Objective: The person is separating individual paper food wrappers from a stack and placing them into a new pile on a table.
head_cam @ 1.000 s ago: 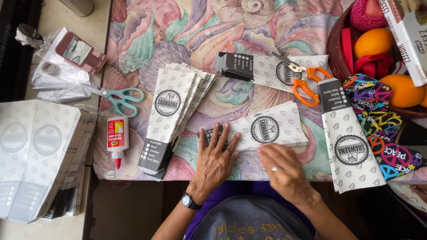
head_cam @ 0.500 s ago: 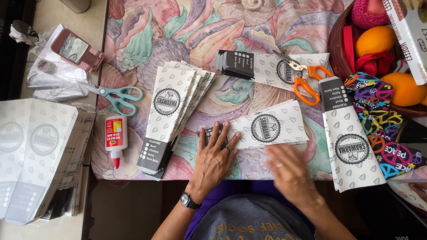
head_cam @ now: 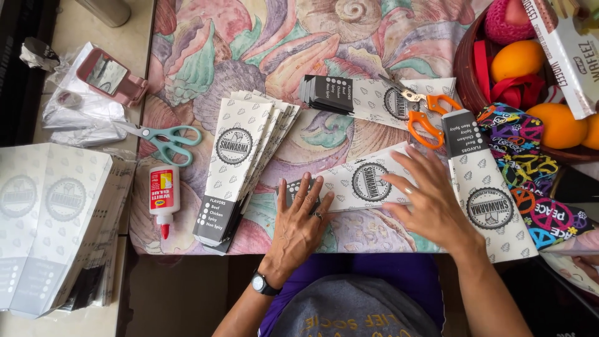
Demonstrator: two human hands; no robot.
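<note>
A flat white paper sleeve [head_cam: 365, 181] with a round black emblem and a black end lies across the patterned table mat, close to my body. My left hand [head_cam: 302, 221] presses flat on its left, black end, fingers spread. My right hand [head_cam: 430, 203] lies flat on its right end, a ring on one finger. Neither hand grips anything. A fanned stack of the same sleeves [head_cam: 240, 159] sits to the left of my left hand.
Teal scissors [head_cam: 165, 140] and a glue bottle [head_cam: 163, 196] lie at the mat's left edge. Orange scissors [head_cam: 421, 112] rest on more sleeves [head_cam: 368, 97] behind. Another sleeve [head_cam: 483, 193] lies at right, beside a fruit basket [head_cam: 468, 68]. Larger white bags [head_cam: 50, 224] are stacked far left.
My right hand has moved up from the near edge onto the sleeve's right end. The left hand has stayed pressed on the left end.
</note>
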